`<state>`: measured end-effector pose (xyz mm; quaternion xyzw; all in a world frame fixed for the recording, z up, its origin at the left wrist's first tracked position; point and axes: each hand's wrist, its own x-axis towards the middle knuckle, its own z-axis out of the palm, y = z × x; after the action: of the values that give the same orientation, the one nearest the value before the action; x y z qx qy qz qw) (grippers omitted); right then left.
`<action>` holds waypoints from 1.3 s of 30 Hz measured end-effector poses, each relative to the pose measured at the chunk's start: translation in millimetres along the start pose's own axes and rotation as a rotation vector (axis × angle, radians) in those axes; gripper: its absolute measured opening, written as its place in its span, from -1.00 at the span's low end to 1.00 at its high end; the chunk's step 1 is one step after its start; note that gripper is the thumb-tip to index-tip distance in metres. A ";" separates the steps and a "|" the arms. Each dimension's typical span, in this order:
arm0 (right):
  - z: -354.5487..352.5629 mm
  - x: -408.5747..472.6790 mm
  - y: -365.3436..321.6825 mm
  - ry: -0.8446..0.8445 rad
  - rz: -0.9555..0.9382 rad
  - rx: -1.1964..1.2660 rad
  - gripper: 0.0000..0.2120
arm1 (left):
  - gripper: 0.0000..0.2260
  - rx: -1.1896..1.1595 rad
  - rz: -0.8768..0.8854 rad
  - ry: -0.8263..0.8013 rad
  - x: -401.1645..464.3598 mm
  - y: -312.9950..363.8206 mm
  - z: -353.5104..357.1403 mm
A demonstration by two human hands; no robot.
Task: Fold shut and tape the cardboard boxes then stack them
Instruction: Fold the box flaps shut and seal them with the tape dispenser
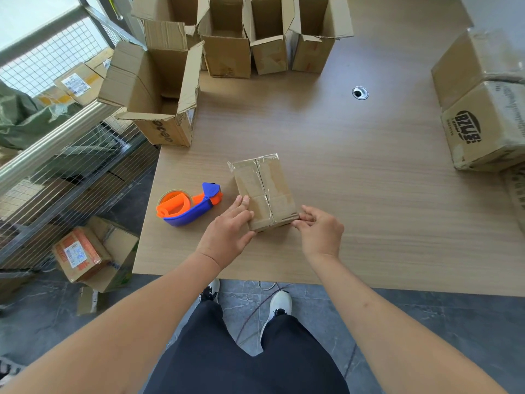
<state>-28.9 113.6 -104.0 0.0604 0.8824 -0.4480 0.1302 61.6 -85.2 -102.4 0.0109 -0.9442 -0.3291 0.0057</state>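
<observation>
Head view, box: small taped box (262, 191) lies flat on the table (369, 211), near its front edge.
Left hand (227, 231): fingers together, curled round the box's left near corner.
Right hand (319, 231): fingertips pinch the right near corner (possibly tape).
Tape dispenser (189, 204): just left of the box.
Open room: bare tabletop to the right, up to the stacked boxes (483, 100); open boxes (227, 35) line the far edge.

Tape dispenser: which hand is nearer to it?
Left. The left hand grips the taped box's near-left corner, just right of the tape dispenser. The right hand pinches the box's near-right corner, farther away.

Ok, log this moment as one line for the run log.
small box: taped shut | left hand: gripping its near-left corner | right hand: pinching near-right corner | tape gun: on table
</observation>
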 end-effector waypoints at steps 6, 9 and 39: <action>19.2 -27.8 -14.2 0.083 0.037 -0.020 -0.58 | -0.66 -0.029 -0.056 0.008 2.0 0.6 -1.5; 17.1 -29.2 -18.6 0.101 0.009 -0.122 -0.58 | -0.63 -0.029 -0.070 -0.024 2.5 2.7 -3.2; 11.1 5.1 -30.2 -0.168 -0.602 -0.647 -0.69 | -0.28 0.591 -0.066 -0.284 6.1 -4.9 -14.9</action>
<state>-38.7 86.8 -88.4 -0.2797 0.9416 -0.1705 0.0775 55.8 -98.5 -93.8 -0.0032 -0.9893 -0.0390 -0.1402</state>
